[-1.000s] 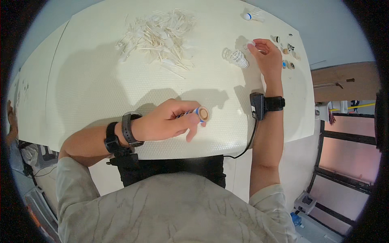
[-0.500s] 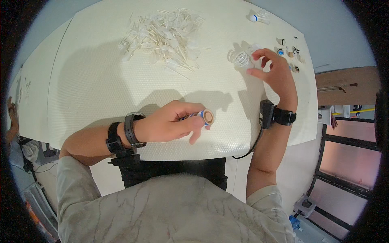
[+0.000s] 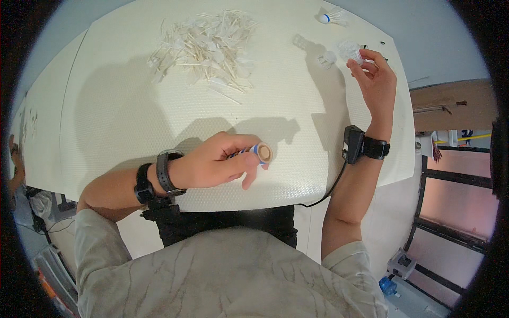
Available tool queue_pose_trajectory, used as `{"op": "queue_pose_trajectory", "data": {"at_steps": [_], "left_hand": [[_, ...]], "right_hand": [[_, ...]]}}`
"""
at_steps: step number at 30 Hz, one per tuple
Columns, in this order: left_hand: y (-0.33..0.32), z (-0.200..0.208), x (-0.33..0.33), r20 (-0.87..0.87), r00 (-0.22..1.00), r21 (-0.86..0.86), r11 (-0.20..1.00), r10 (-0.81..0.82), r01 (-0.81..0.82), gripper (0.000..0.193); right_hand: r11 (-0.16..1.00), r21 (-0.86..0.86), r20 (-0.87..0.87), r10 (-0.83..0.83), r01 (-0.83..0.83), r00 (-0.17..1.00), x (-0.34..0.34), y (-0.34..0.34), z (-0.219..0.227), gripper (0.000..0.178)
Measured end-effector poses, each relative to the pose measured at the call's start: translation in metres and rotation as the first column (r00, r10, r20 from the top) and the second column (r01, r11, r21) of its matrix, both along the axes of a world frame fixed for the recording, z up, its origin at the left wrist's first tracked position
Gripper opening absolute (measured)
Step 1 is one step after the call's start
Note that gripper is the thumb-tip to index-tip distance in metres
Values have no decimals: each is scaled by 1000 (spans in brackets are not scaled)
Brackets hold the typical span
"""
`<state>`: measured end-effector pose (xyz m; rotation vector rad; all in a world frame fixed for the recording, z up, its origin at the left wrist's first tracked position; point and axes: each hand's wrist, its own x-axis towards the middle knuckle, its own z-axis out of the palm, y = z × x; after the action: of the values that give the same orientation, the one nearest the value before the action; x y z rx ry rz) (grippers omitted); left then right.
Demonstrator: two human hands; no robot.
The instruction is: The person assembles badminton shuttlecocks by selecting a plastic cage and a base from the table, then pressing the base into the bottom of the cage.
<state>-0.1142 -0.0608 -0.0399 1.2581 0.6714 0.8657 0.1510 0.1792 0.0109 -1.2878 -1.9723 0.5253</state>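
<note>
My left hand (image 3: 220, 161), fingers curled, grips a small blue-and-white cylinder (image 3: 264, 153) above the near middle of the table. Its tan, ring-like end faces right, and most of its side is hidden by my fingers. Farther off at the right, my right hand (image 3: 377, 74) pinches a white, net-like shuttlecock skirt (image 3: 349, 51) between thumb and fingertips. Just left of that hand, a similar white plastic skirt (image 3: 327, 59) rests on the table. A whole shuttlecock (image 3: 331, 18) with white feathers and a blue band lies beyond.
A heap of loose white feathers (image 3: 207, 50) spreads over the far left-middle of the white textured table (image 3: 122, 116). Small dark bits (image 3: 383, 43) lie by the right edge, partly hidden behind my right hand. At the far left, another person's arm (image 3: 18, 164) shows.
My right hand has taken hold of a white skirt and lifted it away, moving slightly right and farther off. My left hand keeps its cylinder almost in place.
</note>
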Motion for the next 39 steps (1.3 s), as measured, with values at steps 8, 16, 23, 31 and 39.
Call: {"op": "queue_pose_trajectory", "data": {"at_steps": [8, 16, 23, 31, 39], "left_hand": [[-1, 10, 1, 21, 1000, -116, 993, 5, -2, 26], [-1, 9, 1, 12, 1000, -93, 996, 7, -6, 27], [0, 2, 3, -8, 1000, 7, 1000, -2, 2, 47], [-1, 6, 1, 21, 1000, -76, 997, 6, -5, 28], [-1, 4, 0, 20, 1000, -76, 997, 8, -6, 28]], "right_hand": [[981, 154, 147, 94, -116, 985, 10, 7, -5, 33], [979, 147, 100, 125, -139, 987, -18, -2, -9, 37], [915, 357, 140, 149, -190, 979, -30, 12, -26, 33], [962, 195, 92, 177, -192, 980, -34, 12, -35, 30], [937, 315, -32, 167, -149, 985, -32, 5, -20, 24]]}}
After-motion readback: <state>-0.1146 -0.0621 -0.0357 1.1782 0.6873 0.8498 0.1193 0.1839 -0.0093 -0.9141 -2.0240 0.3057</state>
